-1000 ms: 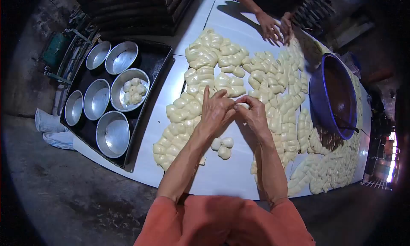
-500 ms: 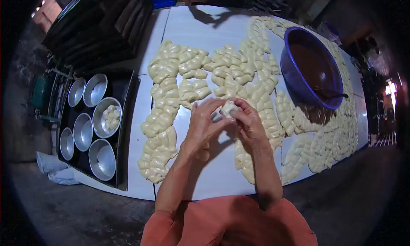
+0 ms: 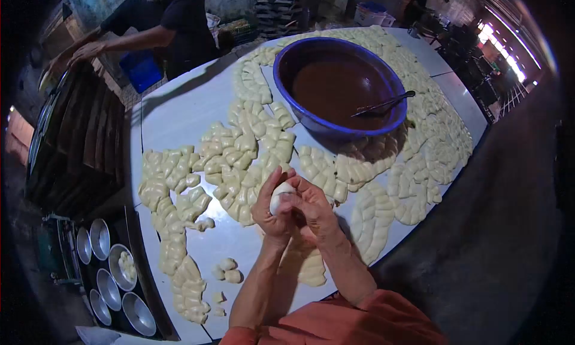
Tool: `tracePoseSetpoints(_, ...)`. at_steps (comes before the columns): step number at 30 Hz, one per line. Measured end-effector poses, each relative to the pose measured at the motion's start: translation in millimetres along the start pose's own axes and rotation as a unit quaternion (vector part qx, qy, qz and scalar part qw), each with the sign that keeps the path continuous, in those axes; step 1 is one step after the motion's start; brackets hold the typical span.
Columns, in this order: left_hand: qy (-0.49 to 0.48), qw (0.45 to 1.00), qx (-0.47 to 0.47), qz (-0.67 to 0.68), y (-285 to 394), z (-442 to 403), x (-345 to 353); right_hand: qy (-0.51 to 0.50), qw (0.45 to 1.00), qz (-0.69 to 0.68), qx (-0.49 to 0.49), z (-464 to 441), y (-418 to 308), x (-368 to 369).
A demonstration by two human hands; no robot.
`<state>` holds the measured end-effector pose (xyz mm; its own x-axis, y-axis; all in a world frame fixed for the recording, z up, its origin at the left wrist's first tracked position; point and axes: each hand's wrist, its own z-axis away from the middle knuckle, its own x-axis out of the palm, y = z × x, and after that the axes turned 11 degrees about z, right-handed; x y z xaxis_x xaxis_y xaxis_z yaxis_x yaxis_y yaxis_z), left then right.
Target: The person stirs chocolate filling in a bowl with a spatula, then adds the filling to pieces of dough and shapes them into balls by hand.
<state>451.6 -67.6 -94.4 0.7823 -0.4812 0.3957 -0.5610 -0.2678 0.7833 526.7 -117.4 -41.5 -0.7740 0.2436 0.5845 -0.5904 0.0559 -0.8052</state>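
My left hand (image 3: 271,214) cups a pale ball of dough (image 3: 282,199) above the table. My right hand (image 3: 316,212) is closed over the same ball from the other side, its fingers curled across it. Beneath and around both hands lie joined sheets of glossy, pale dough pieces (image 3: 239,141). A few small loose dough lumps (image 3: 227,269) rest on the white table (image 3: 194,114), left of my left forearm.
A large blue bowl (image 3: 400,108) of brown filling, with a dark-handled utensil (image 3: 383,104), stands beyond my hands. At lower left, a black tray (image 3: 127,228) holds several round metal pans (image 3: 139,314), one with dough pieces. Behind it are stacked dark trays (image 3: 81,135); a person (image 3: 185,30) reaches over them.
The view has swung right, bringing the bowl toward the middle and the pans to lower left. Both hands stay together on the dough, now closed more around it. The other person's arms have come into view.
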Motion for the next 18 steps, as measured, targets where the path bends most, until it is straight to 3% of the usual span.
tracePoseSetpoints(2, 0.037, 0.996, -0.024, 0.076, -10.0, -2.9, 31.6, -0.005, 0.998, -0.048, 0.025, -5.1, -13.6, -24.2)
tracePoseSetpoints(3, 0.033, 0.990, -0.081, 0.112, -9.9, -3.7, 41.2, -0.043, 0.997, -0.058, 0.013, -9.6, -28.0, -31.6)
tracePoseSetpoints(4, 0.029, 0.979, -0.140, 0.147, -9.7, -1.8, 48.3, -0.003, 1.000, -0.015, -0.005, -20.6, -33.0, -44.5)
tracePoseSetpoints(5, -0.001, 0.975, -0.205, 0.083, -36.2, 7.7, 43.6, 0.029, 0.998, 0.024, -0.047, -32.6, -48.0, -55.8)
tracePoseSetpoints(6, -0.002, 0.962, -0.258, 0.090, -31.2, 8.9, 42.5, 0.005, 0.994, 0.063, -0.084, -46.7, -71.1, -68.5)
tracePoseSetpoints(7, -0.005, 0.946, -0.309, 0.096, -20.6, 8.1, 39.2, 0.074, 0.966, 0.194, -0.155, -64.6, -92.8, -79.3)
tracePoseSetpoints(8, -0.008, 0.927, -0.362, 0.100, -13.1, 9.9, 32.5, 0.104, 0.947, 0.263, -0.153, -82.1, -113.8, -93.0)
tracePoseSetpoints(9, -0.024, 0.932, -0.355, 0.063, -17.0, 15.3, 19.9, 0.114, 0.917, 0.361, -0.124, -101.5, -131.2, -118.4)
tracePoseSetpoints(10, -0.028, 0.926, -0.373, 0.041, -12.6, 13.9, 10.2, 0.131, 0.844, 0.504, -0.128, -123.3, -141.4, -138.2)
tracePoseSetpoints(12, -0.037, 0.912, -0.408, -0.003, -1.6, 10.7, -5.7, 0.101, 0.710, 0.696, -0.023, -153.5, -148.1, -173.4)
tracePoseSetpoints(15, -0.017, 0.915, -0.401, -0.041, 7.4, 9.3, -19.0, -0.059, 0.548, 0.834, 0.030, -174.0, -129.2, -202.8)
tracePoseSetpoints(18, -0.010, 0.917, -0.393, -0.064, 10.1, 7.6, -25.5, -0.009, 0.698, 0.712, 0.077, -163.4, -143.4, -184.4)
